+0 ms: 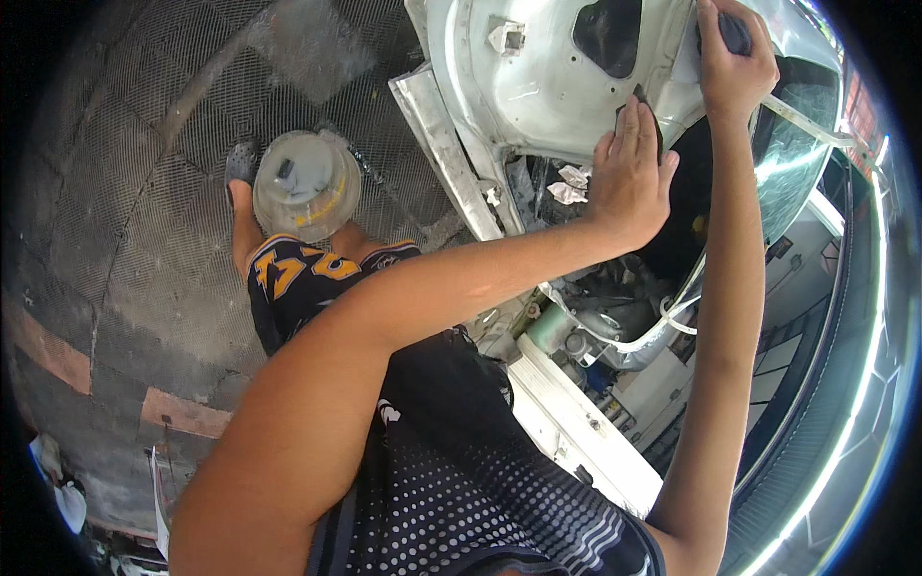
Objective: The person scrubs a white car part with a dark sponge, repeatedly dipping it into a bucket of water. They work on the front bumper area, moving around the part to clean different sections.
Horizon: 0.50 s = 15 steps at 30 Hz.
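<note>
A pale, bare car panel (519,91) with a large dark opening slants across the upper right. My left hand (629,178) lies along its lower edge, fingers straight and together over a thin dark sheet, perhaps sandpaper (659,132), which shows by the thumb and past the fingertips. Farther up and to the right, my right hand (738,82) is closed round a dark grey pad (736,35) against the same panel. The pad's exact kind is unclear.
A translucent bucket (336,197) of cloudy water with a small dark block stands by my feet on the patterned floor (144,230). Crumpled paper (569,184) lies in the opening below the panel. Car glass (792,163) rises to the right; a white beam (581,422) runs beside me.
</note>
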Available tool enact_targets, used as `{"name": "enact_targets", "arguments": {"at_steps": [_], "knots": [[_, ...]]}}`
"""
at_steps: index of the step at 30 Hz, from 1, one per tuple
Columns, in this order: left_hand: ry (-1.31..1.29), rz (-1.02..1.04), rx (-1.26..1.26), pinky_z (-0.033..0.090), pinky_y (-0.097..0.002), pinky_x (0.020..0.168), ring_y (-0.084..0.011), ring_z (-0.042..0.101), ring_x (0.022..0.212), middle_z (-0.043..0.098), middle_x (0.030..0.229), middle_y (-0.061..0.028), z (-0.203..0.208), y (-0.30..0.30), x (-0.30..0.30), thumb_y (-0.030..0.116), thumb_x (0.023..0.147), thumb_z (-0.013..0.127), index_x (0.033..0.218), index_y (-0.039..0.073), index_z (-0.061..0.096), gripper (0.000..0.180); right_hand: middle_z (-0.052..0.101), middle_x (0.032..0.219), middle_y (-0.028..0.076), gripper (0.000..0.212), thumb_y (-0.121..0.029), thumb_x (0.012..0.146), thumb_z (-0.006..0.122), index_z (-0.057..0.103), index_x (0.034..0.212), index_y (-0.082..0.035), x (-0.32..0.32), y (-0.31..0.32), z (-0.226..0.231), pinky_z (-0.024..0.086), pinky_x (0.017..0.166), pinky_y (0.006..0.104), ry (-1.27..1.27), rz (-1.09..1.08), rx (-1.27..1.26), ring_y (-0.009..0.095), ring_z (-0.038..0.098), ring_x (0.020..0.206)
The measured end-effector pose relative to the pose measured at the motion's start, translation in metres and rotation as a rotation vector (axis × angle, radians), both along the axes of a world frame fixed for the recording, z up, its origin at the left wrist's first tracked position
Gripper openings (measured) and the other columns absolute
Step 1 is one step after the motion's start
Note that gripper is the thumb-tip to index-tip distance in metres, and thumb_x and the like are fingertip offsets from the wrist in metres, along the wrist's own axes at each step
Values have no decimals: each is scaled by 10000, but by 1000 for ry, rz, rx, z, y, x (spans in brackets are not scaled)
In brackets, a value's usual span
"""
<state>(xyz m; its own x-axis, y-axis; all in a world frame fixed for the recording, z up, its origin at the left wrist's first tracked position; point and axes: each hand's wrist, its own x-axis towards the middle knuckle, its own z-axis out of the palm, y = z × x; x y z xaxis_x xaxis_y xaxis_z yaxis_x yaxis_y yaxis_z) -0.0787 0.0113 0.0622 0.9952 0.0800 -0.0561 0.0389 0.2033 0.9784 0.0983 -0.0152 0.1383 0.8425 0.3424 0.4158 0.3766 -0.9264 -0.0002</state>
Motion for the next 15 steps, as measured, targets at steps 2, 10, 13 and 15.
{"name": "enact_targets", "arguments": {"at_steps": [2,10,13,15], "knots": [[-52,-223,22,368,-541,1119,-433,501,1364,456,1527,-317,-31,15,-20,276,1080,482,1483,-110,398,565,678,872,119,91,-53,871,705,665,880,28,-7,-7,3,509,819,329,-7,-11,-44,214,652,841],[-88,-489,-128,233,-474,1272,-326,352,1525,406,1622,-187,-97,25,-4,463,1132,188,1541,-3,431,666,686,878,125,85,-52,858,713,673,864,23,-3,-3,3,515,823,326,0,1,-20,228,666,844],[-27,-609,153,165,-466,1294,-327,200,1583,246,1694,-194,-143,33,-5,489,1124,153,1608,28,311,687,690,883,128,84,-51,855,716,676,864,23,-2,-2,5,518,828,324,-4,-6,-22,229,672,852],[61,-534,65,164,-467,1295,-321,192,1586,248,1694,-191,-126,16,-3,482,1125,150,1606,25,313,684,693,886,129,86,-51,854,717,677,865,24,-4,-6,6,520,829,322,-42,31,-79,227,674,855]]}}
